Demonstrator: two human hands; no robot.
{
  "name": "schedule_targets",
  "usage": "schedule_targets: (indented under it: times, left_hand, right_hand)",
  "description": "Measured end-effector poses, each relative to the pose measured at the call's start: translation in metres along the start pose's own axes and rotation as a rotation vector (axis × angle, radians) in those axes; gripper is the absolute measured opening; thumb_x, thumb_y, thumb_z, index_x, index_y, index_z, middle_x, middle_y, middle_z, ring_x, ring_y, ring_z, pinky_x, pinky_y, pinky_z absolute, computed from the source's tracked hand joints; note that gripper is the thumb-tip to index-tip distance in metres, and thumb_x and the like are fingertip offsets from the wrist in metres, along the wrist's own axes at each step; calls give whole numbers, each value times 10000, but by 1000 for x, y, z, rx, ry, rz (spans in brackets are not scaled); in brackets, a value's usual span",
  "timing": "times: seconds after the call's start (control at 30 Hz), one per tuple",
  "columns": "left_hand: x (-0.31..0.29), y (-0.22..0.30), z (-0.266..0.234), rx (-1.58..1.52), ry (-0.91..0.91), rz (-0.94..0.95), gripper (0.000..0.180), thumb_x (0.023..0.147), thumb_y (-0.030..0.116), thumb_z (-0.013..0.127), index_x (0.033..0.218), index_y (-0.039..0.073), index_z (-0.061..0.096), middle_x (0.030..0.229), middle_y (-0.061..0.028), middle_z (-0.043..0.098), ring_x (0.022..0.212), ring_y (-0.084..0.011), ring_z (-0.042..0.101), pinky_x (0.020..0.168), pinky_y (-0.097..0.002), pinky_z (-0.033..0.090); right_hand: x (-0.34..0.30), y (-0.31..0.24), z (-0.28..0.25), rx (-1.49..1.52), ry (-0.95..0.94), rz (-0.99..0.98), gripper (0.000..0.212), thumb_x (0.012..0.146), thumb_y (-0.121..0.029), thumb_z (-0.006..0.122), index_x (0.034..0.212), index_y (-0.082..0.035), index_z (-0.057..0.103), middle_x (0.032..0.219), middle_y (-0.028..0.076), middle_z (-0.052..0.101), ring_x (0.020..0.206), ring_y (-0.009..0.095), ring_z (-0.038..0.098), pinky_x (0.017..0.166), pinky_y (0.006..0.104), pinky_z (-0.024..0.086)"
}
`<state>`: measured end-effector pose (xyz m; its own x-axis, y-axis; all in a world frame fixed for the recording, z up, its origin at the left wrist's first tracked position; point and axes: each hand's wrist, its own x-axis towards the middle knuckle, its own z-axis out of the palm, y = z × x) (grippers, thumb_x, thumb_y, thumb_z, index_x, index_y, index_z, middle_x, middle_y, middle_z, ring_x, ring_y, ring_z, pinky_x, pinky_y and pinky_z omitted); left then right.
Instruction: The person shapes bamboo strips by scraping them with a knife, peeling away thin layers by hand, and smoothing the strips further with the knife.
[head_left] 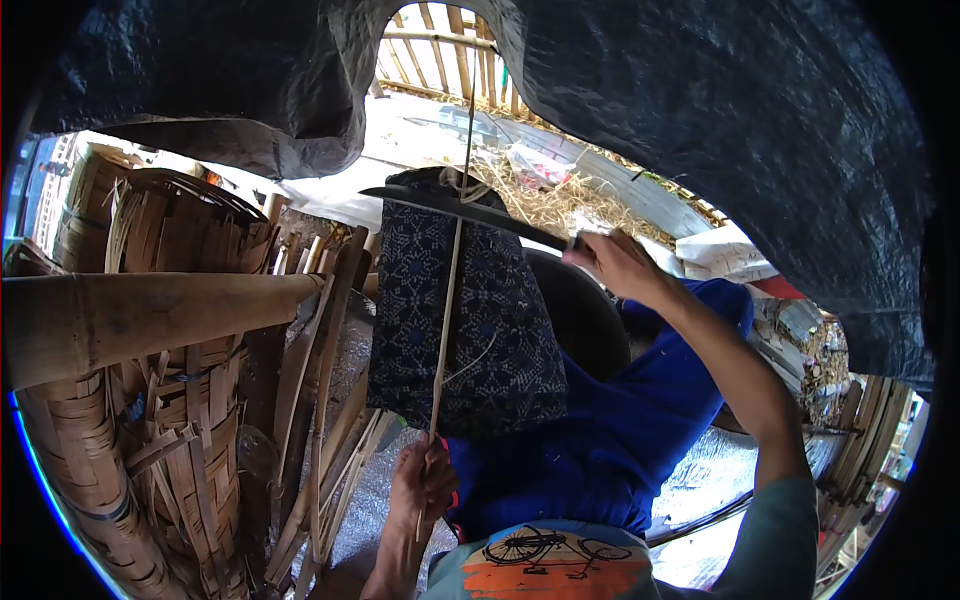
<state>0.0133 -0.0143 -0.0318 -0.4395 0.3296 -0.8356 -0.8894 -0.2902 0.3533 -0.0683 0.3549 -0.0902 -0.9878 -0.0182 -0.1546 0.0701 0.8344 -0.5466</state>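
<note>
My left hand [422, 482] is closed round the lower part of a thin pale bamboo strip [448, 310], which runs up and away from me. A long dark knife [480, 212] lies across the strip's upper part, its curved tip pointing left. Its handle end is in my closed right hand [618, 263]. Beneath the strip a dark blue patterned cloth [420, 300] hangs over my lap. A fine sliver [470, 362] curls off the strip's side. Some cord [468, 186] is looped close by the blade, at the cloth's top.
Tall woven bamboo baskets [85, 450] stand at the left, with a thick bamboo pole [160, 315] jutting across them. Split bamboo pieces [330, 440] lean beside my left arm. Dark plastic sheeting [700, 110] hangs low overhead. Straw-like shavings [545, 195] lie beyond the knife.
</note>
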Motion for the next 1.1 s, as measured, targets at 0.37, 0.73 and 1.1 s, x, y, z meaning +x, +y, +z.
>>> schedule_targets:
  times: [0.37,0.73,1.1]
  left_hand:
    - [-16,-3,-22,-186,-103,-43,354,1005,336,447,724,121,477,471,43,357,340,-55,269,339,-212,237]
    - [-30,-2,-59,-185,-55,-70,360,999,321,452,710,107,475,441,26,350,330,-73,295,349,-224,241]
    - [-23,21,-55,-259,-178,-112,338,996,350,405,750,126,464,460,37,398,324,-72,331,375,-209,280]
  right_hand:
    - [9,29,10,7,109,69,455,941,-440,541,782,-14,538,543,181,530,514,299,584,496,421,420]
    - [-9,-17,18,172,-156,-14,416,915,-422,586,823,-16,587,553,147,563,501,286,590,498,413,428]
    - [-8,-22,10,289,-49,102,463,958,-409,528,846,36,588,638,197,580,568,295,566,566,416,418]
